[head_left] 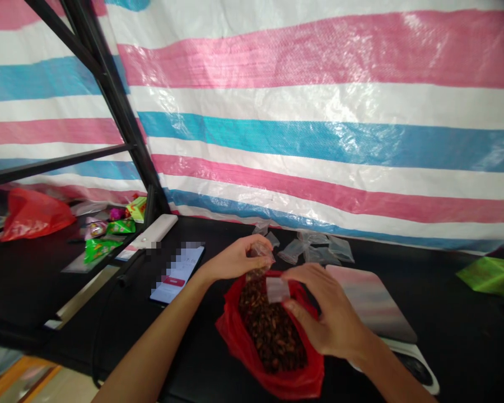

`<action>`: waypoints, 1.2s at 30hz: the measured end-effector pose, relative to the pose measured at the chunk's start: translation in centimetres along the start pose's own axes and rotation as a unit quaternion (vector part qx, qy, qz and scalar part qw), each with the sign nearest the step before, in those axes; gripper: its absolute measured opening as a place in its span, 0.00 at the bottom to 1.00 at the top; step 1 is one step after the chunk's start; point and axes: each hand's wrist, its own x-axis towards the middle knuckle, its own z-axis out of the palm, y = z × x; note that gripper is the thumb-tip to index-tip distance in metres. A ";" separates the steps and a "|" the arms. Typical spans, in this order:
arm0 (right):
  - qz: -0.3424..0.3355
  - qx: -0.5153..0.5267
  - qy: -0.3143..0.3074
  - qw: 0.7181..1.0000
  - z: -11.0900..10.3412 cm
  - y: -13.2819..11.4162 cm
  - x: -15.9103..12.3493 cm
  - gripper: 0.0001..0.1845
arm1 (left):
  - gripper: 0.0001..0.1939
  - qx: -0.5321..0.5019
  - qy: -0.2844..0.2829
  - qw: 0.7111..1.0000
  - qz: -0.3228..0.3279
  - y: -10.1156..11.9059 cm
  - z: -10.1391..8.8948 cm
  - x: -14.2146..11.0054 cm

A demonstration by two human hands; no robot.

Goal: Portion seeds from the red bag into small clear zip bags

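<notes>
A red plastic bag (235,350) stands open on the black table, filled with small dark-brown dried pieces (273,330). At its far rim, my left hand (239,258) pinches a small clear plastic bag (261,253), whose contents I cannot make out well. My right hand (330,313) is over the red bag's right side, with thumb and fingers closed on a small translucent plastic piece (278,290). This piece looks whitish and square, and its exact kind is unclear. Several clear plastic bags (315,249) lie beyond the hands.
Right of the red bag is a scale with a metal plate (369,302), partly behind my right forearm. A phone (178,274) and a white power strip (155,232) lie left. Snack packets (101,249) and another red bag (37,214) sit beyond the black frame (121,120).
</notes>
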 end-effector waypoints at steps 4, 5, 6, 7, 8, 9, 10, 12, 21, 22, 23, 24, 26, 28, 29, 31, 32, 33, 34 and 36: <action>0.020 0.006 -0.180 0.983 0.9 -2.5 0.4 0.14 | 0.20 0.110 0.024 0.992 -0.052 0.5 -1.1 -0.7; 0.027 0.002 -0.198 0.980 1.1 -2.8 0.4 0.13 | 0.19 0.154 0.026 0.986 -0.059 0.5 -1.5 -0.9; 0.032 -0.003 -0.204 0.978 1.2 -2.9 0.4 0.13 | 0.19 0.201 0.027 0.977 -0.063 0.5 -1.8 -1.1; 0.037 -0.006 -0.204 0.978 1.3 -2.9 0.5 0.12 | 0.19 0.245 0.024 0.967 -0.067 0.5 -2.1 -1.3; 0.043 -0.008 -0.200 0.979 1.3 -2.8 0.5 0.12 | 0.19 0.284 0.013 0.956 -0.076 0.4 -2.3 -1.5; 0.048 -0.010 -0.195 0.980 1.3 -2.6 0.5 0.11 | 0.19 0.313 -0.007 0.945 -0.091 0.3 -2.6 -1.6; 0.054 -0.013 -0.191 0.980 1.2 -2.3 0.4 0.10 | 0.19 0.331 -0.033 0.937 -0.109 0.1 -2.8 -1.7; 0.065 -0.024 -0.185 0.980 1.1 -1.6 0.4 0.10 | 0.16 0.341 -0.090 0.925 -0.141 -0.4 -2.9 -1.8; 0.137 -0.097 -0.223 0.960 0.7 -0.6 0.2 0.12 | 0.05 0.178 -0.153 0.968 -0.094 0.7 -1.9 -1.5; 0.142 -0.101 -0.224 0.959 0.6 -0.6 0.2 0.12 | 0.05 0.160 -0.156 0.970 -0.097 1.1 -1.8 -1.6; 0.146 -0.101 -0.225 0.958 0.6 -0.6 0.2 0.12 | 0.04 0.146 -0.157 0.971 -0.104 1.5 -1.7 -1.7; 0.150 -0.100 -0.226 0.957 0.7 -0.6 0.2 0.12 | 0.04 0.135 -0.156 0.972 -0.117 1.8 -1.6 -1.8; 0.152 -0.097 -0.224 0.958 0.9 -0.6 0.2 0.13 | 0.04 0.121 -0.150 0.970 -0.151 2.3 -1.3 -2.0; 0.149 -0.091 -0.215 0.961 1.1 -0.4 0.1 0.18 | 0.05 0.114 -0.144 0.966 -0.180 2.3 -1.1 -2.1; 0.145 -0.086 -0.211 0.963 1.3 -0.4 0.0 0.20 | 0.05 0.113 -0.139 0.965 -0.189 2.3 -0.9 -2.1; 0.141 -0.072 -0.206 0.966 1.5 -0.2 0.0 0.20 | 0.06 0.112 -0.125 0.965 -0.199 1.9 -0.6 -1.9; 0.143 -0.062 -0.203 0.967 1.5 -0.1 -0.1 0.19 | 0.06 0.112 -0.116 0.967 -0.199 1.7 -0.4 -1.8; 0.145 -0.050 -0.198 0.968 1.5 0.0 -0.1 0.18 | 0.06 0.113 -0.106 0.968 -0.196 1.5 -0.2 -1.7; 0.149 -0.038 -0.193 0.969 1.5 0.1 -0.1 0.18 | 0.06 0.113 -0.094 0.971 -0.189 1.2 0.0 -1.5; 0.157 -0.015 -0.183 0.970 1.4 0.2 -0.1 0.20 | 0.06 0.110 -0.063 0.977 -0.174 0.8 0.3 -1.3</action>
